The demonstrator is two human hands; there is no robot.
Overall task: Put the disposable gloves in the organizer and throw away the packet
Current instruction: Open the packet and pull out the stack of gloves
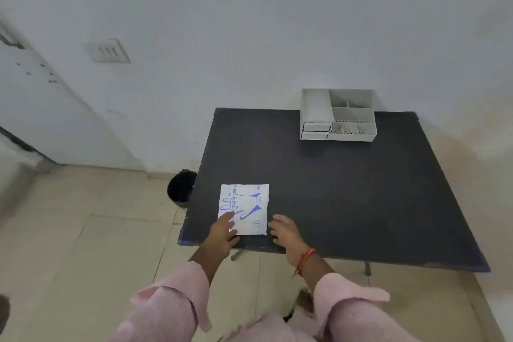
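Flat white paper glove packet [244,209] printed in blue, lying near the front left corner of the dark square table [347,189], pinned under the spread left hand [223,229] while the open, empty right hand [284,232] meets its right edge, apparently for lifting; white compartmented plastic organizer [337,114] and black bin [181,189] well apart.

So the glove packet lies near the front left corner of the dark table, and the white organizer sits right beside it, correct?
Not quite. The head view shows the white organizer at the table's far edge by the wall, well apart from the glove packet, which does lie near the front left corner.
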